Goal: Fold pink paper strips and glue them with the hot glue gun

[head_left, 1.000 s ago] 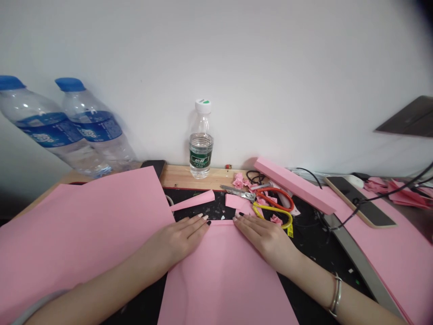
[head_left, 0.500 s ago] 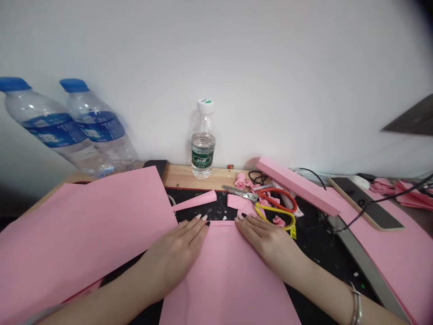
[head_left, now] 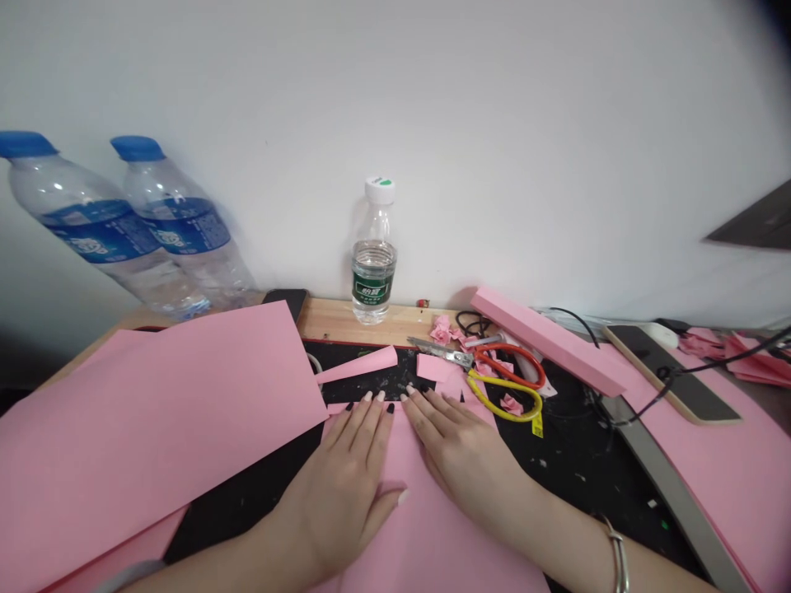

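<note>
A pink sheet (head_left: 426, 535) lies on the black mat (head_left: 593, 502) in front of me, with a narrow folded strip along its far edge. My left hand (head_left: 346, 478) rests flat on the left part of that edge, fingers stretched forward and thumb out to the side. Flat on the right part lies my right hand (head_left: 461, 445), its fingertips close to those of my left. Both hands press on the sheet and hold nothing. Just beyond my right hand are scissors with red and yellow handles (head_left: 507, 395) and small pink scraps (head_left: 432, 367).
Large pink sheets (head_left: 166, 428) cover the left side. Two big bottles (head_left: 189, 226) lean on the wall, and a small water bottle (head_left: 374, 263) stands at the back. A long pink box shape (head_left: 549, 342), cables and a phone (head_left: 671, 371) are on the right.
My right hand has slid left along the folded edge, closer to my left hand. My left thumb has spread out and now shows.
</note>
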Motion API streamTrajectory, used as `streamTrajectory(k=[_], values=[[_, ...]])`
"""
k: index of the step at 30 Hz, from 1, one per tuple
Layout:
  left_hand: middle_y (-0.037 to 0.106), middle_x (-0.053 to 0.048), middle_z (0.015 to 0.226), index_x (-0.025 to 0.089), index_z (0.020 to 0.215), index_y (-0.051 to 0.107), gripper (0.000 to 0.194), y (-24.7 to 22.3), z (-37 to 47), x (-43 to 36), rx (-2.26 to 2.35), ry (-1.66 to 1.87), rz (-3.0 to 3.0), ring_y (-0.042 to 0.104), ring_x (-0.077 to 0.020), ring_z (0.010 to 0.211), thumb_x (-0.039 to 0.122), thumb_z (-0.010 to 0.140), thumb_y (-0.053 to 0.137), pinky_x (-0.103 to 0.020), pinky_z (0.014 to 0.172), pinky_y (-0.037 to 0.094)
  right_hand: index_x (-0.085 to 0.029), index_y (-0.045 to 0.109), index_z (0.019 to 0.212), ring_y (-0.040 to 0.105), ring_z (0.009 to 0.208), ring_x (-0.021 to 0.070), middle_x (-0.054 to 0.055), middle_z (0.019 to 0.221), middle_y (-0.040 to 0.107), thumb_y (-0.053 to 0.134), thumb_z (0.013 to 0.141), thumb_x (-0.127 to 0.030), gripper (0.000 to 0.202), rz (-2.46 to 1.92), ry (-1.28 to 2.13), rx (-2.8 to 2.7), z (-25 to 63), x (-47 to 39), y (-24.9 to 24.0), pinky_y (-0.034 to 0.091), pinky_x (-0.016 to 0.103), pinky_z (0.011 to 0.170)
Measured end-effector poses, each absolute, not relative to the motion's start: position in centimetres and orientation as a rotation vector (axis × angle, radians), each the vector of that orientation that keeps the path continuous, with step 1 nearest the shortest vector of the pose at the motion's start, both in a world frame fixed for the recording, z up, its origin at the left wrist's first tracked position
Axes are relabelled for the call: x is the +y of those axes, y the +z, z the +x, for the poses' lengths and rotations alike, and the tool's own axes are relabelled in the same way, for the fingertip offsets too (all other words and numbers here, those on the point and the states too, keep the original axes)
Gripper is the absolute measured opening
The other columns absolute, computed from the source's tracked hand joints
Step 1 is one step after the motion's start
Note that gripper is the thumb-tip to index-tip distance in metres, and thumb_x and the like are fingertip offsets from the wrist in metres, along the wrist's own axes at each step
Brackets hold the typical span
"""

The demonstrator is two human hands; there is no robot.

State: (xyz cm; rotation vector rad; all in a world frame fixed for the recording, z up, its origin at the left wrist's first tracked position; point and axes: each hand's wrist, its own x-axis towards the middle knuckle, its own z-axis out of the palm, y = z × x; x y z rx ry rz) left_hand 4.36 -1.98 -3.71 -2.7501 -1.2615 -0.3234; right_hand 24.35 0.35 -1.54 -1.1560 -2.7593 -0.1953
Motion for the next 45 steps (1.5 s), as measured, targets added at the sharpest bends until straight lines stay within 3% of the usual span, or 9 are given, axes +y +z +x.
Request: streamTrajectory(k=[9, 17, 21, 29, 31, 34, 38, 45], values=[[0.048, -0.025, 0.135, 0.001, 0.133, 0.042, 0.065, -3.6, 4.0, -1.8, -1.259, -0.316, -2.773, 0.047, -0.0368, 0.123, 0.048, 0.089, 0.044, -0.049, 0.095, 0.044, -0.001, 0.051, 0.13, 0.053, 0.119, 0.0326, 0.02, 0.132, 0.053, 0.043, 0.084, -0.009, 0.047, -1.226, -0.152, -2.793, 24.4, -0.3, -1.4, 0.049, 0.046, 0.097], [0.043, -0.019, 0.142, 0.008, 0.139, 0.035, 0.066, -4.3, 3.9, -1.9, -1.335, -0.39, -2.779, 0.042, -0.0348, 0.128, 0.049, 0.089, 0.045, -0.048, 0.101, 0.038, 0.003, 0.05, 0.129, 0.056, 0.116, 0.0315, 0.023, 0.13, 0.054, 0.041, 0.087, -0.016, 0.047, -1.333, -0.168, -2.662, 24.7, -1.3, -1.9, 0.051, 0.043, 0.095], [0.042, -0.015, 0.144, 0.011, 0.142, 0.033, 0.066, -3.9, 4.0, -1.8, -1.331, -0.394, -2.801, 0.043, -0.0376, 0.126, 0.048, 0.088, 0.046, -0.05, 0.098, 0.04, 0.002, 0.051, 0.129, 0.055, 0.117, 0.0327, 0.022, 0.129, 0.056, 0.043, 0.089, -0.025, 0.048, -1.411, -0.171, -2.582, 25.9, -1.3, -1.9, 0.048, 0.048, 0.098], [0.043, -0.011, 0.143, 0.015, 0.141, 0.037, 0.062, -2.2, 5.7, -1.2, -1.405, -0.294, -2.817, 0.046, -0.0432, 0.121, 0.047, 0.089, 0.046, -0.056, 0.093, 0.043, -0.002, 0.051, 0.13, 0.054, 0.119, 0.0324, 0.019, 0.131, 0.054, 0.045, 0.089, -0.023, 0.047, -1.401, -0.137, -2.594, 26.7, -1.4, -2.0, 0.047, 0.05, 0.099], [0.042, -0.011, 0.144, 0.014, 0.141, 0.037, 0.06, -2.1, 6.3, -0.8, -1.37, -0.317, -2.863, 0.042, -0.0395, 0.126, 0.046, 0.091, 0.042, -0.055, 0.099, 0.039, -0.003, 0.051, 0.13, 0.053, 0.119, 0.0322, 0.018, 0.132, 0.054, 0.046, 0.088, -0.022, 0.047, -1.399, -0.126, -2.588, 26.7, -1.4, -2.0, 0.047, 0.05, 0.099], [0.041, -0.011, 0.145, 0.011, 0.14, 0.037, 0.056, -2.2, 6.8, -0.4, -1.283, -0.396, -2.955, 0.037, -0.0293, 0.132, 0.043, 0.094, 0.037, -0.045, 0.107, 0.035, -0.003, 0.052, 0.129, 0.05, 0.122, 0.0319, 0.019, 0.134, 0.052, 0.047, 0.087, -0.022, 0.046, -1.383, -0.119, -2.569, 26.6, -1.3, -1.9, 0.045, 0.05, 0.1], [0.043, -0.013, 0.143, 0.008, 0.138, 0.04, 0.054, -2.6, 6.9, -0.5, -1.26, -0.463, -2.95, 0.037, -0.0273, 0.133, 0.04, 0.094, 0.041, -0.042, 0.107, 0.036, -0.001, 0.052, 0.129, 0.043, 0.128, 0.0329, 0.02, 0.137, 0.049, 0.05, 0.085, -0.023, 0.049, -1.333, -0.129, -2.56, 26.6, -0.8, -1.7, 0.044, 0.05, 0.101], [0.052, -0.014, 0.136, 0.007, 0.131, 0.049, 0.049, -2.4, 7.0, -0.5, -1.262, -0.502, -2.866, 0.05, -0.0262, 0.124, 0.036, 0.092, 0.045, -0.04, 0.101, 0.044, -0.005, 0.062, 0.116, 0.061, 0.11, 0.027, 0.015, 0.118, 0.066, 0.042, 0.091, -0.009, 0.032, -1.171, -0.21, -2.539, 27.3, 0.5, -2.4, 0.053, 0.044, 0.093]])
